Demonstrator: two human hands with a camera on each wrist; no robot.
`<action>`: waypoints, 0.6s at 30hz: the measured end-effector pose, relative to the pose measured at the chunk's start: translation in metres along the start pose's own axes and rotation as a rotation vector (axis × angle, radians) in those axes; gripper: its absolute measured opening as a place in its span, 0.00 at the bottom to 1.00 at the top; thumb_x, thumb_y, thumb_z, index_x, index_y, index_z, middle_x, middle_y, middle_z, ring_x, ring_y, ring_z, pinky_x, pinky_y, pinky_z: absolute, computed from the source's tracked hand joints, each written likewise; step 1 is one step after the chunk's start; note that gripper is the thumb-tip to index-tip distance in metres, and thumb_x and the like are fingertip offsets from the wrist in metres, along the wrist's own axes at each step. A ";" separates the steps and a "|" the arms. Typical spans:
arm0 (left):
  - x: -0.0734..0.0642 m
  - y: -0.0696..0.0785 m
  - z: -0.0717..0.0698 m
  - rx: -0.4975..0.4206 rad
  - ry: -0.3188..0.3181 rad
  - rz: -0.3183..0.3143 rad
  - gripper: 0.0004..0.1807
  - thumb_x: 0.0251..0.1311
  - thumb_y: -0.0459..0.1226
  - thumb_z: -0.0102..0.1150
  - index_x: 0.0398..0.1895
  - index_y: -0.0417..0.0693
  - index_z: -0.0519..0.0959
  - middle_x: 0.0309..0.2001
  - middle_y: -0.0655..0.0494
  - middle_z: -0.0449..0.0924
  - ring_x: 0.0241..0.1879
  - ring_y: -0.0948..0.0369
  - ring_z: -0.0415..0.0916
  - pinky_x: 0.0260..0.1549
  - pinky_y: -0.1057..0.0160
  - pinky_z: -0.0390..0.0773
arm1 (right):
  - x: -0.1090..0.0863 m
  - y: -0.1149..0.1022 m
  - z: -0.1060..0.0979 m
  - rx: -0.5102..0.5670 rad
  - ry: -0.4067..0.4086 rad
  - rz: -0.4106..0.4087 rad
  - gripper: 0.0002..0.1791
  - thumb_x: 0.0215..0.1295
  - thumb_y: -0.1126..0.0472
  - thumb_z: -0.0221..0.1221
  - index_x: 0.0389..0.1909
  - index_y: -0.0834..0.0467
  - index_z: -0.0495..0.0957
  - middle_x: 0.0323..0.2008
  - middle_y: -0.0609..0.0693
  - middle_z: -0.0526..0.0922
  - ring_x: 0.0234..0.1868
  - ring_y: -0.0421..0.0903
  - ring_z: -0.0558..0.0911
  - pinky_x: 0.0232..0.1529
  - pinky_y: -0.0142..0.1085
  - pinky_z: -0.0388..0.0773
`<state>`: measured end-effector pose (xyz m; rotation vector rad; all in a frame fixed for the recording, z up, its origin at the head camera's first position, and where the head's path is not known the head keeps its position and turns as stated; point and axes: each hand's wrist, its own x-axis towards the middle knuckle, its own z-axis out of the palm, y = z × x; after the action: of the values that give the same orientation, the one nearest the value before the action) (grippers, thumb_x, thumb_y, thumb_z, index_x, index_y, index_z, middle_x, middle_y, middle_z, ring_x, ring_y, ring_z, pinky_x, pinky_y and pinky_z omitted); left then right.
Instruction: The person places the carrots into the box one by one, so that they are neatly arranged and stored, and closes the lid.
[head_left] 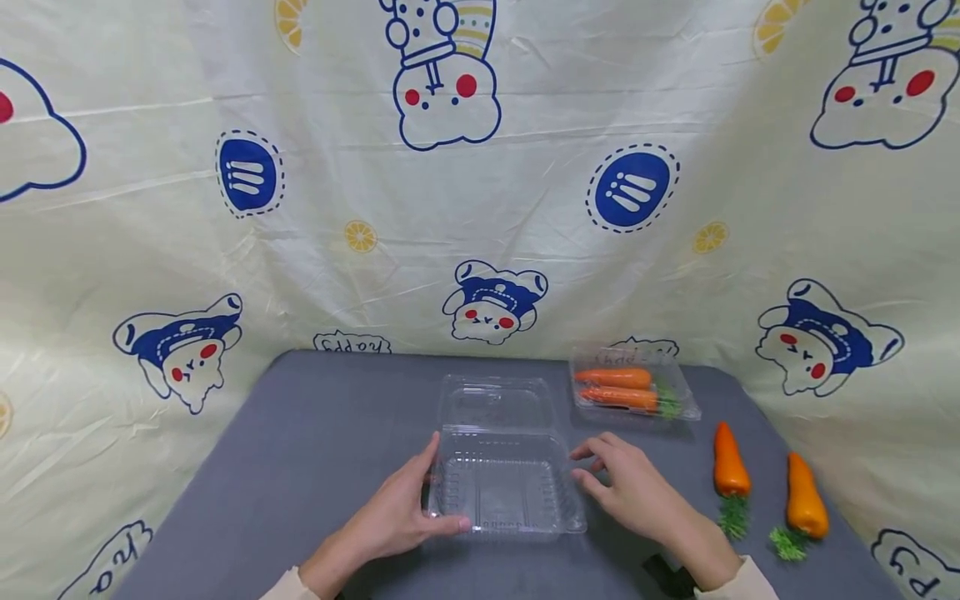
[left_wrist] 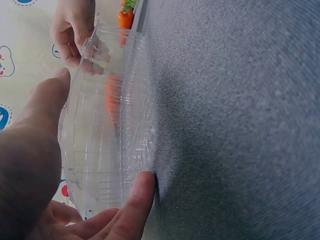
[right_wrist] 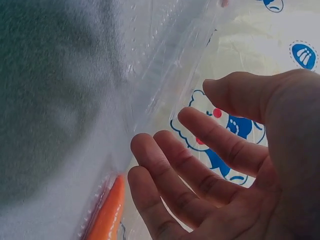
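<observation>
A clear plastic clamshell container (head_left: 510, 487) lies on the grey table with its lid (head_left: 495, 404) folded back, away from me. My left hand (head_left: 401, 508) holds it at its left side, thumb over the front left rim and fingers along the side wall. In the left wrist view a fingertip (left_wrist: 145, 182) of that hand reaches to the container's base by the cloth. My right hand (head_left: 626, 487) is beside the container's right rim, fingers loosely bent and nothing held. The right wrist view shows its fingers (right_wrist: 187, 155) spread apart from the container wall.
A second clear container (head_left: 682, 408) with carrots (head_left: 618, 397) inside stands at the back right. Two loose carrots, one (head_left: 729, 462) nearer the middle and another (head_left: 806, 500) by the right edge, lie on the grey table (head_left: 322, 433). A patterned curtain (head_left: 330, 167) hangs behind.
</observation>
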<state>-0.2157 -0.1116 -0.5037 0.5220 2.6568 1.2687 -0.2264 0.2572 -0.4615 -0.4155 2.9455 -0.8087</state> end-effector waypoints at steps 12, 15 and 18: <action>0.001 0.001 -0.001 -0.002 -0.013 -0.014 0.78 0.59 0.58 0.91 0.99 0.43 0.46 0.91 0.34 0.63 0.79 0.41 0.81 0.82 0.31 0.76 | -0.004 0.025 -0.017 -0.066 0.096 -0.003 0.12 0.82 0.57 0.73 0.60 0.54 0.91 0.54 0.53 0.89 0.50 0.48 0.90 0.52 0.55 0.92; 0.002 0.001 -0.001 0.004 -0.014 -0.021 0.78 0.58 0.58 0.91 0.99 0.43 0.46 0.92 0.34 0.63 0.80 0.41 0.80 0.82 0.30 0.75 | -0.006 0.034 -0.025 -0.083 0.113 0.020 0.12 0.82 0.57 0.72 0.61 0.55 0.90 0.55 0.55 0.89 0.51 0.51 0.91 0.52 0.56 0.93; 0.002 0.002 -0.001 0.014 -0.012 -0.014 0.78 0.58 0.58 0.91 0.98 0.42 0.46 0.92 0.33 0.63 0.80 0.40 0.80 0.83 0.30 0.74 | -0.008 0.044 -0.033 -0.109 0.145 0.028 0.13 0.82 0.57 0.72 0.61 0.56 0.90 0.57 0.59 0.89 0.51 0.54 0.91 0.51 0.58 0.93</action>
<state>-0.2171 -0.1105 -0.5013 0.5103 2.6571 1.2399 -0.2334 0.3115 -0.4555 -0.3342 3.1321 -0.7065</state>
